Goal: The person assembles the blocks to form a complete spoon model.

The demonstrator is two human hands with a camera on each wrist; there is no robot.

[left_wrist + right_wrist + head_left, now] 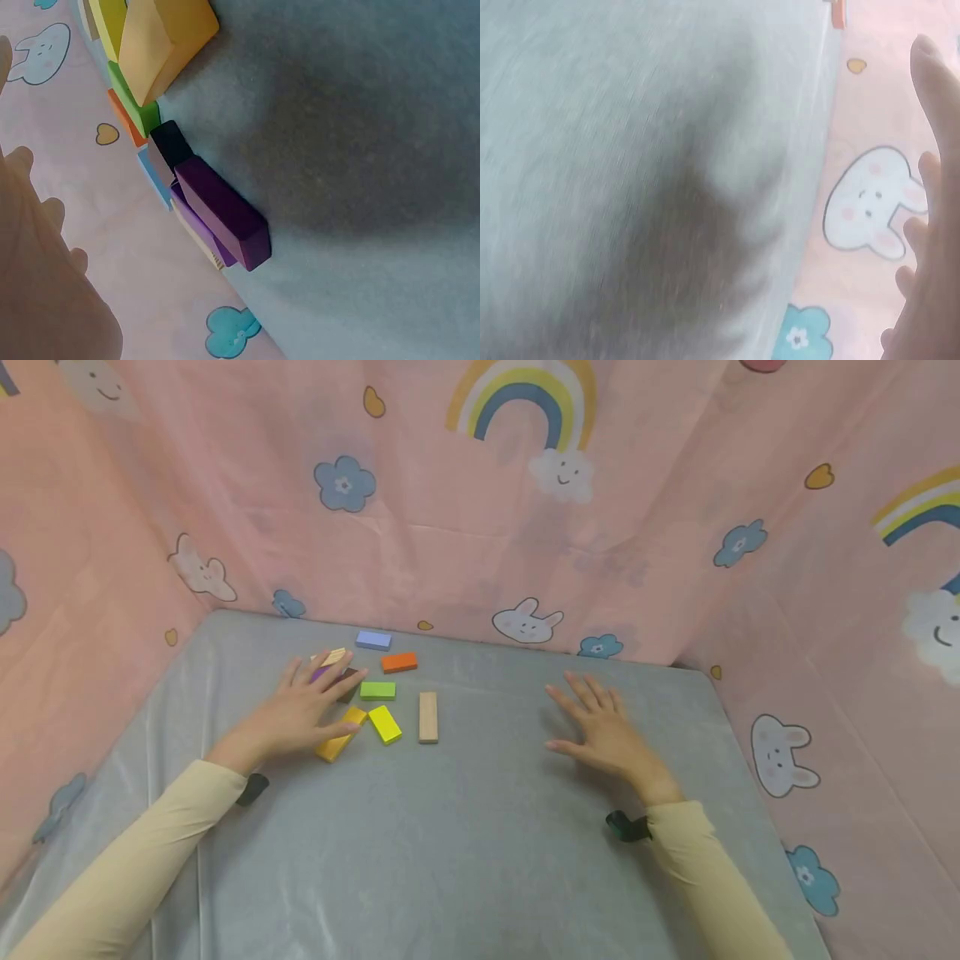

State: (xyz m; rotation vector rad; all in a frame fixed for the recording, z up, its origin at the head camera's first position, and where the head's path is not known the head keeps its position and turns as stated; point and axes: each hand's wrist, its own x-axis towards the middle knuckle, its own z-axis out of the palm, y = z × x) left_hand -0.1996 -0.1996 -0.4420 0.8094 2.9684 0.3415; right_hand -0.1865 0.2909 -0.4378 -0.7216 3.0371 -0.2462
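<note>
Hovering, both outspread: left grip (294,717) over coloured blocks (378,692) on grey cloth (465,835), right grip (606,737) well apart.

Blocks (378,692) on cloth (480,835), L of ctr, curtain (420,560) bhnd.

Pink cloth walls (420,568) border the grey tabletop (480,860); they bear printed rainbows (519,392) and rabbit faces (527,623).

Left sleeve (142,860): long, plain pale cream-beige, creased fabric, cuff ending at wrist. Right sleeve (716,881): same colour, creased near cuff. Small black left wrist unit (252,789); dark right wrist unit (627,827), greenish tint.
</note>
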